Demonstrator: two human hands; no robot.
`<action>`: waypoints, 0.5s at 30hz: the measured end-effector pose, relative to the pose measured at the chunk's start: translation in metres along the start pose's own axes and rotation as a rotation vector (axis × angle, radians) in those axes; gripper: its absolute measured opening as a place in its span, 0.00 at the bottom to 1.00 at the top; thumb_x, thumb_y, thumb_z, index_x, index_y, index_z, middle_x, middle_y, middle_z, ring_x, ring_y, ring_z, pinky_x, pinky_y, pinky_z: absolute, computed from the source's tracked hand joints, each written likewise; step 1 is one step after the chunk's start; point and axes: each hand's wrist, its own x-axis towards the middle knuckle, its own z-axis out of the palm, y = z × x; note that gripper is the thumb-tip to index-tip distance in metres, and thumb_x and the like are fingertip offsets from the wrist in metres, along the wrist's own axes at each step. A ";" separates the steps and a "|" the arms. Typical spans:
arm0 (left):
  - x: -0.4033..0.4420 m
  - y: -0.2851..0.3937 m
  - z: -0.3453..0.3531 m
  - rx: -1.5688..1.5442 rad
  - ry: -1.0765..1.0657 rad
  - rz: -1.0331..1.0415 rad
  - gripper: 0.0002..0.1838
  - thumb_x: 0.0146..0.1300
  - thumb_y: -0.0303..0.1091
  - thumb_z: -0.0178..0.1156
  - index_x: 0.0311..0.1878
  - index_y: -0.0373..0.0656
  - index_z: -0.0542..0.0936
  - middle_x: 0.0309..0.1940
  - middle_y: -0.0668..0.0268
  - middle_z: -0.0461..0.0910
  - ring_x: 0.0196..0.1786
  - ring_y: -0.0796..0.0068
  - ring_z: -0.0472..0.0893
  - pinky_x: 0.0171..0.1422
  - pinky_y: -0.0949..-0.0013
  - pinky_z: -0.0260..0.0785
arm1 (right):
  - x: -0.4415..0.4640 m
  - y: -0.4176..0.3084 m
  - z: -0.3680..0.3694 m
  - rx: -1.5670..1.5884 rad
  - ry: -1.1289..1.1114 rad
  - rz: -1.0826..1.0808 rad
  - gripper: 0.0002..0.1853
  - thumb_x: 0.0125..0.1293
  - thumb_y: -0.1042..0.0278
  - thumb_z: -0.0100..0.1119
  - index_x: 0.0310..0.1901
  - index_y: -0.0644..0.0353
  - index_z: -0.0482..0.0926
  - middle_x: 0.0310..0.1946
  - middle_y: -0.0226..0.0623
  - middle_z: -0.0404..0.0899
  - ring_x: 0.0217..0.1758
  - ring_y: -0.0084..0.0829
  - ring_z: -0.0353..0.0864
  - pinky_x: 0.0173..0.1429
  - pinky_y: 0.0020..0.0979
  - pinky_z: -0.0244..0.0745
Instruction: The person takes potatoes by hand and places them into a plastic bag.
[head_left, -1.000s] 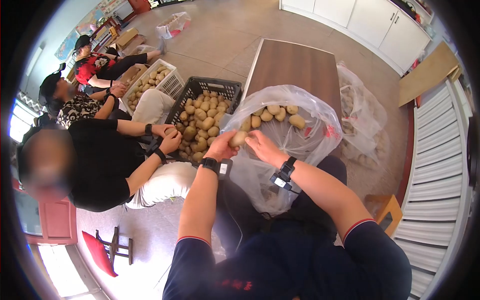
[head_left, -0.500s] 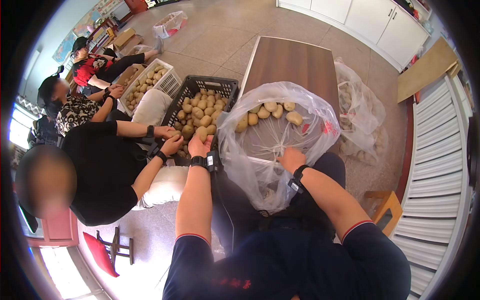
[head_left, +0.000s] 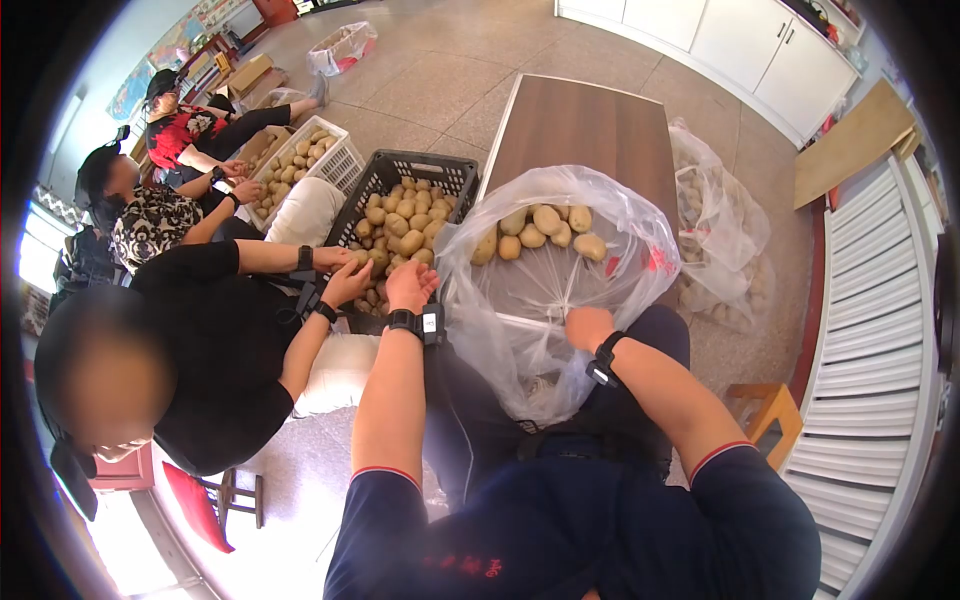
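Writing. Shirt (head_left: pixel 590 510), navy cloth, cuffs piped red and white: red characters across the front, too small and soft to read. Bag (head_left: pixel 500 345), clear thin film, wrinkled, mouth spread wide: red print on its right wall, broken by creases, illegible. Label (head_left: pixel 431 324), white, on the device at the left wrist: marks too small to read. Wall chart (head_left: pixel 150 75), coloured patches: wording not legible.

Hands. Left hand (head_left: pixel 410 288), bare, black wrist strap: stood over the near end of the black crate (head_left: pixel 462 178), fingers bent upward; whether it gripped anything could not be told. Right hand (head_left: pixel 590 328), bare, likewise strapped: fingers curled in at the bag's near side; whether film was clamped between them could not be told.

Potatoes (head_left: pixel 546 220). Tan, smooth, oval to round: a cluster lay inside the bag, at its far left; a heap filled the black crate, moulded plastic with slotted walls, just left of the bag.

Surroundings. Table (head_left: pixel 590 115), brown wood-grain top, pale edging. Second bag (head_left: pixel 725 250), clear film, potatoes within, right of the table. White crate (head_left: pixel 347 170), latticed plastic, potatoes inside. Co-worker (head_left: pixel 215 350), black top, hands at the black crate's left side.
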 end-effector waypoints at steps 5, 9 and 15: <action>-0.031 0.003 0.024 0.266 -0.356 -0.165 0.13 0.67 0.37 0.59 0.48 0.39 0.73 0.42 0.56 0.80 0.39 0.57 0.83 0.39 0.58 0.80 | -0.016 -0.006 0.008 -0.073 -0.094 -0.056 0.14 0.58 0.67 0.54 0.40 0.58 0.87 0.42 0.46 0.86 0.47 0.46 0.86 0.47 0.46 0.80; -0.037 0.002 0.030 0.404 -0.446 -0.218 0.16 0.68 0.39 0.59 0.52 0.39 0.72 0.47 0.55 0.80 0.43 0.56 0.84 0.41 0.59 0.81 | -0.022 -0.009 0.014 -0.066 -0.142 -0.087 0.14 0.58 0.66 0.55 0.41 0.58 0.87 0.44 0.46 0.86 0.48 0.46 0.86 0.47 0.47 0.79; -0.041 0.003 0.036 0.449 -0.455 -0.249 0.16 0.67 0.39 0.60 0.53 0.41 0.72 0.49 0.56 0.79 0.43 0.57 0.84 0.42 0.59 0.80 | -0.026 -0.006 0.015 -0.129 -0.284 -0.195 0.17 0.57 0.66 0.54 0.44 0.60 0.86 0.45 0.44 0.86 0.49 0.43 0.85 0.48 0.46 0.78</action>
